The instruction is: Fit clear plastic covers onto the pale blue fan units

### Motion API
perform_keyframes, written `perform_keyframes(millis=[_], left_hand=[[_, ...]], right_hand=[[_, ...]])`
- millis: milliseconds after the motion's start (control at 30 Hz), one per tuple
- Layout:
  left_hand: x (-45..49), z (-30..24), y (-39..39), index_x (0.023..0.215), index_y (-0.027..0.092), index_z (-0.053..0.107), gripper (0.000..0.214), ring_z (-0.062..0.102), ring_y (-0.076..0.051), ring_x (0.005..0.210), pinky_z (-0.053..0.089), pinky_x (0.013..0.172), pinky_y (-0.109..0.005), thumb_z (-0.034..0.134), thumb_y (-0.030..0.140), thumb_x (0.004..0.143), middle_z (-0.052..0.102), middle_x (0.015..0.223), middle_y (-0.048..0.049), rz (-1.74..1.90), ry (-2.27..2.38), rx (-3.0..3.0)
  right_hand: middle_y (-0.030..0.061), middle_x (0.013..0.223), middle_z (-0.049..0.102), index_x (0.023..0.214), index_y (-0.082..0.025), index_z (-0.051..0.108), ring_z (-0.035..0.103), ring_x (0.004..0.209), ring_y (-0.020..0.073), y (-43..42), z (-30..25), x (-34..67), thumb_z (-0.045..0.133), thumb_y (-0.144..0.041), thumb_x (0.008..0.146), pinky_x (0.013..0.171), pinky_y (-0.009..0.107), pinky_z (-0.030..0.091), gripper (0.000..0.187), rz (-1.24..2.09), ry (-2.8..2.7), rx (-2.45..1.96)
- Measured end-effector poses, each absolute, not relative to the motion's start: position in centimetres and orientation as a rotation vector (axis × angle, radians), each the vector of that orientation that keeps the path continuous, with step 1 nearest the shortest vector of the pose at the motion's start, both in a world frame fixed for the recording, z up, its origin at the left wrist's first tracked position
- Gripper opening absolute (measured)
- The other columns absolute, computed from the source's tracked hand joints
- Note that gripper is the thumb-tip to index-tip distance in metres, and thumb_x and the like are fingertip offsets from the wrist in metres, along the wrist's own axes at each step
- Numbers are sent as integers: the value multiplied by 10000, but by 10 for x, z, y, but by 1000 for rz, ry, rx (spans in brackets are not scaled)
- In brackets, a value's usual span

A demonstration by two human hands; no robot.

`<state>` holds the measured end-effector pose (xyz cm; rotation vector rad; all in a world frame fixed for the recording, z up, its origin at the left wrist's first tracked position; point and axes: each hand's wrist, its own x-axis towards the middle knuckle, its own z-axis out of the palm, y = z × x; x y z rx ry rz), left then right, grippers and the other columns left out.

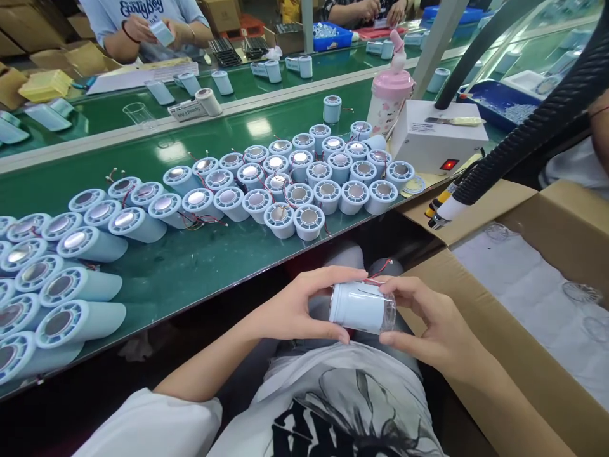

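Above my lap, my left hand (318,304) and my right hand (423,314) hold one light blue fan motor housing (356,306) between them, lying on its side. A clear plastic sleeve (389,312) shows around its right end, gripped by my right fingers and thumb. My left fingers and thumb close on the left end. A red wire with a small white plug (385,266) sticks out above the housing. On the green bench (190,273) in front of me stand many similar blue housings (309,219), with round metal discs on top and loose wires.
At right, an open cardboard box (499,273) holds clear plastic rings on white sheeting. A white device (435,136) with a black hose (518,120) stands beside a pink cup (391,95). Across the green conveyor, a person (147,32) handles a blue piece.
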<state>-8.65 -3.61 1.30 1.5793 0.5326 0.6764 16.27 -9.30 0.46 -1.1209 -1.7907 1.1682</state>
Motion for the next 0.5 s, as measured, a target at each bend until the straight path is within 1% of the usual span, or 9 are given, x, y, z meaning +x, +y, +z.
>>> perform_keyframes(millis=[67, 167, 300, 400, 500], left_hand=[[-87, 13, -36, 1359, 315, 577, 779, 531, -301, 1317, 483, 1055, -384, 882, 219, 648, 571, 1417, -94, 698, 515, 1620], [-88, 14, -37, 1364, 321, 572, 795, 535, -295, 1312, 449, 1086, -398, 883, 195, 643, 577, 1417, -88, 715, 501, 1687], [-88, 15, -37, 1376, 317, 560, 799, 533, -290, 1317, 401, 1127, -403, 876, 190, 653, 587, 1411, -80, 726, 480, 1751], [-89, 14, -38, 1377, 315, 560, 804, 542, -286, 1308, 400, 1129, -395, 879, 192, 648, 578, 1420, -79, 727, 484, 1778], [-91, 13, -40, 1386, 311, 548, 823, 537, -291, 1314, 422, 1114, -398, 879, 180, 644, 569, 1427, -84, 721, 493, 1783]], right_hand=[[25, 1181, 662, 1217, -336, 530, 665, 1076, 232, -94, 6, 162, 755, -309, 839, 901, 317, 578, 440, 1254, -1729, -1119], [33, 1131, 668, 1212, -317, 539, 663, 1045, 229, -94, 9, 160, 742, -312, 850, 865, 312, 582, 415, 1389, -1628, -1119], [17, 1030, 665, 1180, -311, 549, 654, 947, 191, -95, 9, 157, 739, -360, 856, 816, 276, 569, 378, 1532, -1479, -1107], [7, 1002, 653, 1163, -309, 550, 636, 892, 164, -94, 9, 154, 741, -407, 852, 745, 234, 555, 378, 1646, -1346, -1097], [4, 953, 644, 1122, -276, 554, 629, 809, 143, -93, 9, 152, 731, -428, 857, 666, 215, 548, 353, 1768, -1200, -1076]])
